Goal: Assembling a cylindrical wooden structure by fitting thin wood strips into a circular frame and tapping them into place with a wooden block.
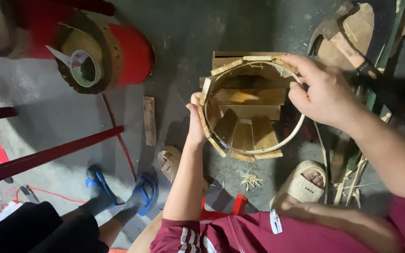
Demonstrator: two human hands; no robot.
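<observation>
A small wooden bucket point(247, 133), made of upright staves, stands half-assembled on a low wooden stand point(249, 96). A pale bamboo hoop point(292, 136) circles the tops of the staves. My left hand point(196, 122) presses against the outer staves on the left side. At the upper right of the ring, my right hand point(324, 91) grips the hoop and the stave tops. Some staves lean inward inside the ring.
A loose wooden slat point(149, 121) lies on the concrete floor to the left. A red drum with a cup point(83, 65) on top stands at upper left. Another person's feet in blue sandals point(120, 189) are at lower left. Hatchet and bamboo strips point(348, 40) lie at right.
</observation>
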